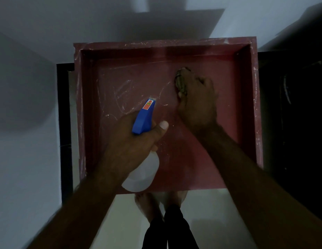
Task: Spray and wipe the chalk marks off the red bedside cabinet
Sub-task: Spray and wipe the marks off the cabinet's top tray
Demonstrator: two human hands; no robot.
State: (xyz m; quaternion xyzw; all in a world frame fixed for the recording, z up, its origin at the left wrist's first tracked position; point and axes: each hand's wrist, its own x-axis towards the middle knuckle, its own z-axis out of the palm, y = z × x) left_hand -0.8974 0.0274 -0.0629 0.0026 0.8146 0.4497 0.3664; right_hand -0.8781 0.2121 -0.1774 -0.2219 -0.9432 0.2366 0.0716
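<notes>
a pale wall (21, 141) fills the left of the frame, with a black upright strip (64, 123) just beside the left edge of the red bedside cabinet (246, 108). the cabinet's top takes up the middle of the frame, seen from above, with a raised rim round a sunken panel. white chalk marks (120, 94) scrawl over the left half of the panel and fleck the rim. lower left of centre, the left hand (131, 146) is wrapped round the neck of a spray bottle (144, 117), its blue head pointing up toward the marks and its clear body hanging over the near rim. right of centre, the right hand (198, 101) presses a bunched cloth (181, 81) onto the panel, fingers curled round it. bare feet (149, 205) show at bottom centre. dark furniture (297, 105) stands at the far right.
</notes>
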